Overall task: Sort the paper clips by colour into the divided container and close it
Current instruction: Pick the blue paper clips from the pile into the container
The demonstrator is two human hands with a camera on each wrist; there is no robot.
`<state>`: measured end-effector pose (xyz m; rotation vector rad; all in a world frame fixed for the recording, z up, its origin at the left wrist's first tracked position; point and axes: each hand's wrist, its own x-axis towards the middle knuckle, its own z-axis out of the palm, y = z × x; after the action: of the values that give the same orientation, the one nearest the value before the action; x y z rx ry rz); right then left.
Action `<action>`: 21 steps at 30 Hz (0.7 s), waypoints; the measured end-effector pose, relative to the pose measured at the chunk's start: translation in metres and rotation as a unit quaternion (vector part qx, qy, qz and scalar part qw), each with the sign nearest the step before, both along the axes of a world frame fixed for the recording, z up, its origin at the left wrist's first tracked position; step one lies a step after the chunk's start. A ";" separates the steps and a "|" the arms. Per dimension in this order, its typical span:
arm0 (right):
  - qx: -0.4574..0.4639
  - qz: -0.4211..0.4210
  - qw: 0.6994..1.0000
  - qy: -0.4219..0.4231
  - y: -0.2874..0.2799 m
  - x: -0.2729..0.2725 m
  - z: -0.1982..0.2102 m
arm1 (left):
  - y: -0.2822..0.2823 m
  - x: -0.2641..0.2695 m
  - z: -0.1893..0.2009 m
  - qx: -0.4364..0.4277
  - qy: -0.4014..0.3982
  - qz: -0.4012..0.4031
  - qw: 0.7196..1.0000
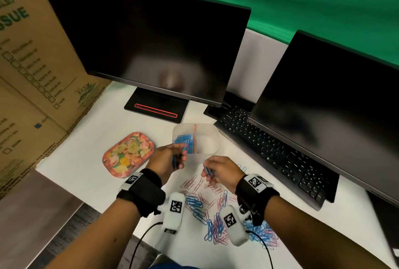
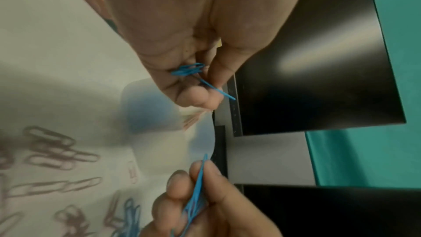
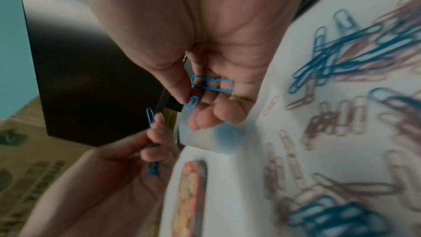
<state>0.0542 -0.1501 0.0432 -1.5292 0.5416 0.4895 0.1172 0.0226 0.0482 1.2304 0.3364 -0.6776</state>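
- Your left hand (image 1: 167,160) hovers just at the near-left edge of the container, fingers curled around a small bunch of blue clips (image 2: 190,69), one wire end poking out past the fingertips.
- Your right hand (image 1: 220,171) is raised beside it, near the container's front-right corner, pinching several blue clips (image 3: 212,83) between thumb and fingers (one lies flat across the fingers in the right wrist view).
- The two hands are close together but not touching, both above the white desk (image 1: 97,171).
- The clear divided container (image 1: 209,139) sits just beyond your fingertips, open; its left compartment holds a heap of blue clips, with a few pink ones leaning at the divider.
- The unsorted pile of pink and blue clips (image 1: 207,210) lies spread on the desk under and between your wrists.
- The floral lid (image 1: 128,154) rests flat to the left of your left hand, apart from the container.
- Beyond: two dark monitors (image 1: 151,42), a keyboard (image 1: 269,152) on the right, cardboard boxes (image 1: 32,63) on the left.
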 end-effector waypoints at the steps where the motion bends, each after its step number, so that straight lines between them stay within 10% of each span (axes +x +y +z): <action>1: 0.023 -0.017 1.000 -0.007 0.003 0.005 0.009 | -0.001 0.006 0.004 -0.002 0.001 0.012 1.000; 21: -0.092 0.009 0.996 -0.002 0.023 0.092 0.028 | -0.022 0.048 0.019 0.150 -0.015 0.022 0.988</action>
<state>0.1462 -0.1266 0.0707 -1.7125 0.5828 0.4604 0.1652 0.0008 0.0673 1.5128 0.4517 -0.5831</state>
